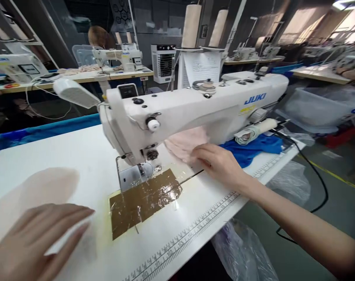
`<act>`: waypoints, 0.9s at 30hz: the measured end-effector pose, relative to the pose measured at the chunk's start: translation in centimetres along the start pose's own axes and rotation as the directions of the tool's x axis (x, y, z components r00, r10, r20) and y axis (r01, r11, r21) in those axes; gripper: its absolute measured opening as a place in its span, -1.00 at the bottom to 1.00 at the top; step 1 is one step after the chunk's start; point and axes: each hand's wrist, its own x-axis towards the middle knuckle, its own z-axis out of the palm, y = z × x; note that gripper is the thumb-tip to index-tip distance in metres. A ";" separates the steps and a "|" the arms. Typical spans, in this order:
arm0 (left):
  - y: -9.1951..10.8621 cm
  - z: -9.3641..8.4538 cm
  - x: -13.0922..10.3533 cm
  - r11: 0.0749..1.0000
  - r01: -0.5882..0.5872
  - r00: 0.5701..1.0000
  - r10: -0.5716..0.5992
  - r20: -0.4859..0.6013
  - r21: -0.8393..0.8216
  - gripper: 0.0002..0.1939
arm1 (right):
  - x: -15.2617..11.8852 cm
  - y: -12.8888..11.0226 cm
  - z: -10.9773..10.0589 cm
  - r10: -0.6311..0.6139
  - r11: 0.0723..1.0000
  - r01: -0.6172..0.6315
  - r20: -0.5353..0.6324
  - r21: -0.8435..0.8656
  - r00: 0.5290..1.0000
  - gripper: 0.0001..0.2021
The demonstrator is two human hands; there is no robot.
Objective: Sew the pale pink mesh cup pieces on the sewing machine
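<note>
A white sewing machine (195, 105) stands on a white table (86, 144) marked with a printed ruler. My right hand (221, 164) is under the machine's arm, its bent fingers closed on the near edge of pale pink fabric (186, 142). The fingertips are partly hidden there. At the lower left, my left hand (39, 238) is open and slightly blurred, thumb apart from the fingers. Beside and beyond it lies a thin, sheer pale pink piece (48, 183). A brown patch under clear tape (142, 199) sits before the needle plate (134, 175).
Blue cloth (253, 150) and a thread cone (268, 125) lie at the machine's right end. Two tall thread cones (191, 25) stand behind it. A black cable (320, 183) hangs off the right side. Plastic bags (247, 249) are below the front edge.
</note>
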 end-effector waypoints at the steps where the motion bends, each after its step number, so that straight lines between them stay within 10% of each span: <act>1: 1.6 1.0 0.6 0.995 -0.100 0.995 0.100 0.022 -0.031 -0.70 | 0.0 0.9 -0.5 0.045 0.998 -0.045 -0.004 -0.052 0.999 -0.68; 8: 11.8 6.2 6.9 0.877 -0.384 0.907 0.417 0.062 -0.289 -0.79 | 2.2 2.1 -0.9 0.099 0.993 -0.093 0.079 -0.077 0.992 -0.63; 15: 14.7 7.3 8.5 0.838 -0.392 0.892 0.448 0.069 -0.380 -0.82 | 5.0 2.6 -0.2 0.105 0.993 -0.098 0.101 -0.068 0.989 -0.78; 19: 14.4 7.4 7.7 0.900 -0.202 0.960 0.260 0.106 -0.386 -0.76 | 4.3 0.6 -0.6 0.122 0.992 -0.119 0.075 -0.039 0.990 -0.75; 22: 14.6 7.3 7.2 0.907 0.051 0.987 0.019 0.161 -0.419 -0.66 | 2.3 -3.4 -0.7 -0.095 0.983 0.054 0.234 0.174 0.968 -0.81; 27: 15.7 5.9 6.6 0.708 0.420 0.892 -0.209 0.400 -0.567 -0.65 | -0.5 -9.6 -0.1 -0.164 0.812 -0.096 0.384 0.575 0.909 -0.85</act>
